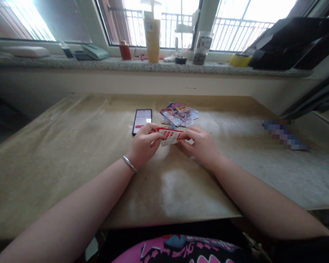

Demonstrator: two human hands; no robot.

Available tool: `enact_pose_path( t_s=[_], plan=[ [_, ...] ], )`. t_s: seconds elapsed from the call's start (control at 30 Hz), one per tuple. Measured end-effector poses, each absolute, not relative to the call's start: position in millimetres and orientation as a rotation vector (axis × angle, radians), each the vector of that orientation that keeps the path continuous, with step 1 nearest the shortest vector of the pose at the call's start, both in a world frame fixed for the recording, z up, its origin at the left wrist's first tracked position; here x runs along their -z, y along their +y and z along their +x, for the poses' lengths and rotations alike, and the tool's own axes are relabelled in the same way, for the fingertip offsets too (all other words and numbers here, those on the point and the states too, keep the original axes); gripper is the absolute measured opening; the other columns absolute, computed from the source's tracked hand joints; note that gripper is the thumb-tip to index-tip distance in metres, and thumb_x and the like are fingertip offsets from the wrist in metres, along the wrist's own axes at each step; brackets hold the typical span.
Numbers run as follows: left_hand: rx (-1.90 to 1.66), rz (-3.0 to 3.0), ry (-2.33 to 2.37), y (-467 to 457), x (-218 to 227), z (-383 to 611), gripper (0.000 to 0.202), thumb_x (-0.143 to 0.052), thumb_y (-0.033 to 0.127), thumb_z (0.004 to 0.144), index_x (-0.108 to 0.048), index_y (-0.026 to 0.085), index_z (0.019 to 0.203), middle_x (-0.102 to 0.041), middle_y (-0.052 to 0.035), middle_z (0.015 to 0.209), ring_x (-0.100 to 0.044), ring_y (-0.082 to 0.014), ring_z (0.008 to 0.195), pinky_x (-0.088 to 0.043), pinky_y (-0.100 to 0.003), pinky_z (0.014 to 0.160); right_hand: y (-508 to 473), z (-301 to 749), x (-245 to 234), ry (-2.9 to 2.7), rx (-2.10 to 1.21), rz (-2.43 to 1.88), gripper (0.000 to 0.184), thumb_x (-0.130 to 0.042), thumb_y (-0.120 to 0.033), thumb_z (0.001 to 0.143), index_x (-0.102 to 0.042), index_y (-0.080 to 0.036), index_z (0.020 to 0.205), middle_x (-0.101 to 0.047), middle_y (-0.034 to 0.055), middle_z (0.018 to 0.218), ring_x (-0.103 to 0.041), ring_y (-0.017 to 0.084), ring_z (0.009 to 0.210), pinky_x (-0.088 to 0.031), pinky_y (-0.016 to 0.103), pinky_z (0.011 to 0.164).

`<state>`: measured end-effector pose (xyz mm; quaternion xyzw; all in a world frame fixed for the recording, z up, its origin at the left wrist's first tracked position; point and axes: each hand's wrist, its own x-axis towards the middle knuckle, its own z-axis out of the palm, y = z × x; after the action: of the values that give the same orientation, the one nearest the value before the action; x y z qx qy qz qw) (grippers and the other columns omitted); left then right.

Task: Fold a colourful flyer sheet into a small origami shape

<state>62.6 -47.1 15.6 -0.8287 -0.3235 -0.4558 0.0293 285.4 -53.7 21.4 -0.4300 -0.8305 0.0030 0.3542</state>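
Between both hands I hold a small white paper slip [169, 138] with red print and a red upper edge. My left hand [146, 141], a silver bangle at its wrist, pinches the slip's left end. At the right end, the fingers of my right hand [199, 143] are closed on it. Just beyond the hands lies a messy pile of colourful printed cards or leaflets [178, 115]. A smartphone [142, 118] with a lit screen lies face up by my left hand. Part of the slip is hidden by my fingers.
The tan-covered table [71, 160] reaches to the wall. A flat blue, blurred-out item [285, 135] lies at its right. On the stone windowsill [93, 65] stand a tall yellow container [152, 42], a red jar [125, 50], clear cups and a black bag [282, 44].
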Motion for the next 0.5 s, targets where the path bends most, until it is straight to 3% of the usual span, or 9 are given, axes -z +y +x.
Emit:
enact_pose_path(
  t_s=[0.2,0.33,0.5],
  plan=[
    [1.304,-2.681,-0.931,-49.0,-16.4,64.1,0.021,-0.052,0.008,0.085,-0.069,0.019,0.093,-0.062,-0.0056,0.094,-0.060,-0.0135,0.083,-0.054,-0.027,0.074,-53.8,284.6,-21.2,-2.040,-0.123,-1.245,0.006,-0.064,-0.023,0.079,-0.063,-0.021,0.085,-0.063,-0.0006,0.076,-0.054,0.012,0.061,-0.039,0.025,0.057],
    [1.248,-2.721,-0.965,-46.4,-14.7,61.8,0.017,-0.053,0.012,0.087,-0.068,0.019,0.087,-0.063,-0.0045,0.090,-0.061,-0.0131,0.082,-0.053,-0.027,0.073,-51.4,285.4,-20.6,-2.094,-0.149,-1.210,0.006,-0.067,-0.024,0.077,-0.065,-0.021,0.082,-0.062,0.0004,0.077,-0.054,0.013,0.065,-0.040,0.026,0.060],
    [1.302,-2.712,-0.943,-49.7,-17.9,62.2,0.016,-0.050,0.007,0.082,-0.061,0.018,0.083,-0.058,-0.0071,0.104,-0.058,-0.0161,0.095,-0.052,-0.032,0.085,-48.1,287.4,-17.3,-2.172,-0.162,-1.114,0.004,-0.068,-0.021,0.076,-0.065,-0.021,0.073,-0.062,0.0017,0.075,-0.055,0.016,0.075,-0.042,0.028,0.067]
  ],
)
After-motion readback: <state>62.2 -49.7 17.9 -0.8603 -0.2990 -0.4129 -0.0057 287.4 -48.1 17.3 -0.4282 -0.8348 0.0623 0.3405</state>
